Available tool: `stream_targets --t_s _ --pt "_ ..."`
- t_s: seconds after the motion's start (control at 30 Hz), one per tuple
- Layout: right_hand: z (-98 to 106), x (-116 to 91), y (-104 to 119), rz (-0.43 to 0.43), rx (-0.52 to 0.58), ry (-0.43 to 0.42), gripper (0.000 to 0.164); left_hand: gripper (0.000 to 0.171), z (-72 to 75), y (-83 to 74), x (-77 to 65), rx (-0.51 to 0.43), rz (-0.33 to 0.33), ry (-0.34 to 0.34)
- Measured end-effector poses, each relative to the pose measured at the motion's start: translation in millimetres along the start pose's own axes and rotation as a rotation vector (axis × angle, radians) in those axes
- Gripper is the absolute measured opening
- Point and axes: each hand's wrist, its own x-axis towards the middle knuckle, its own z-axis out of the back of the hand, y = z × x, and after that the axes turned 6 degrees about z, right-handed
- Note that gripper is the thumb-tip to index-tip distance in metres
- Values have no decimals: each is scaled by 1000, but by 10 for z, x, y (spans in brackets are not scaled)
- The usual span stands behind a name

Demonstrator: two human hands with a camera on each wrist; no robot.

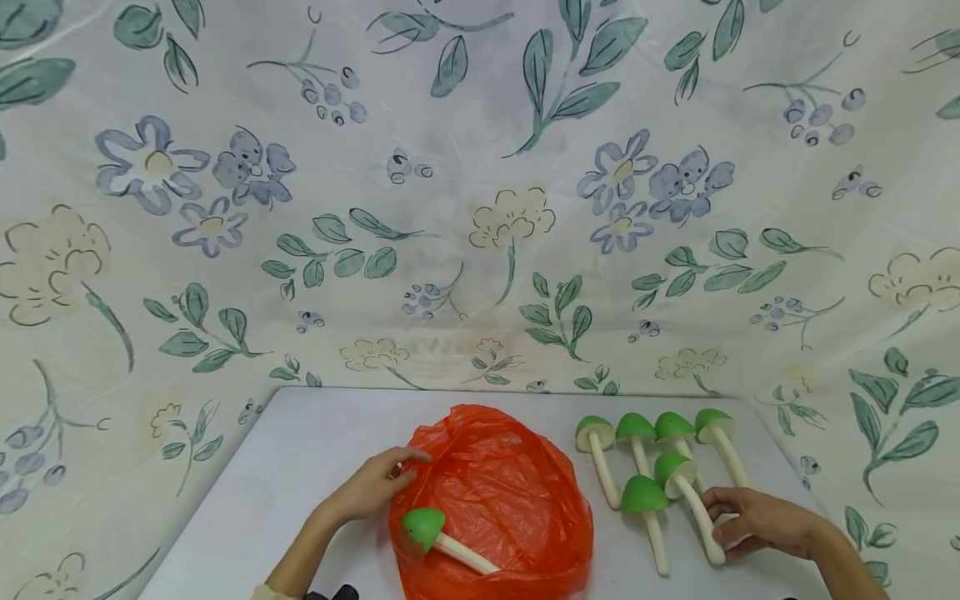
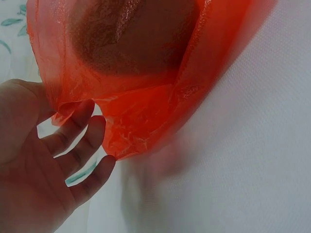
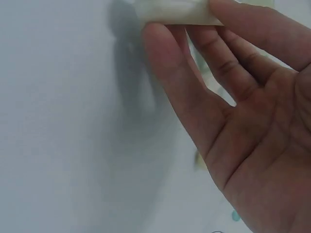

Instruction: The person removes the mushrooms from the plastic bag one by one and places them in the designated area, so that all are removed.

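Note:
On the left side of a red plastic bag [image 1: 498,492], my left hand [image 1: 371,485] pinches the rim. The left wrist view has the thin red bag [image 2: 141,116] between thumb and index finger, the other fingers [image 2: 92,179] loosely bent. One green-capped toy mushroom [image 1: 424,528] lies inside the bag, its pale stem pointing right. To the right, my right hand [image 1: 768,521] holds another mushroom [image 1: 699,517] near the bottom of its stem. Close up, thumb and fingers grip that pale stem [image 3: 177,10]; its cap is out of the right wrist view.
Several more green-capped mushrooms [image 1: 596,454] lie at the right of the white table [image 1: 300,433], most in a row at the back. One mushroom [image 1: 647,500] lies just left of the held one. Floral sheeting [image 1: 480,275] hangs behind and around the table.

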Motion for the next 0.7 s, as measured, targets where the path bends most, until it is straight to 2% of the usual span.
stream_targets --t_s 0.47,0.7 --pt "-15 7 -43 -25 -95 -111 34 27 -6 13 -10 -6 -16 4" --pt "-19 -4 -40 -32 -105 -118 32 28 -6 22 4 -6 -15 3"
